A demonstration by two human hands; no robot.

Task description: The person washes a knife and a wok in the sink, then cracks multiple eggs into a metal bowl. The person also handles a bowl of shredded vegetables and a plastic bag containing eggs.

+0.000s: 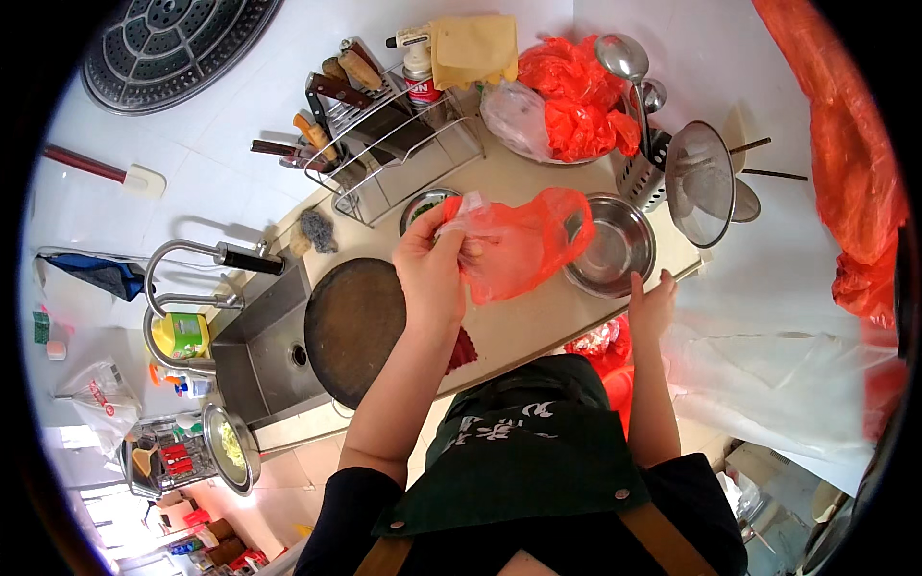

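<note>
Up over the counter, my left hand (432,266) pinches a thin red plastic bag (515,248) by its gathered end; the bag hangs out to the right, and something pale shows faintly through it. My right hand (652,306) is held with fingers apart and nothing in it, just below the rim of a stainless steel bowl (611,248). Behind my left hand, a small metal bowl (425,203) with chopped greens is partly hidden. A round dark board or lid (360,327) lies by my left forearm, at the sink's edge.
A wire rack (403,155) holds knives and a cleaver against the wall. Bunched red bags (576,101), a perforated utensil holder (643,176) and a mesh strainer (700,183) stand behind the steel bowl. The sink (277,353) with its faucet (180,248) lies left; a grey scouring pad (318,231) sits near it.
</note>
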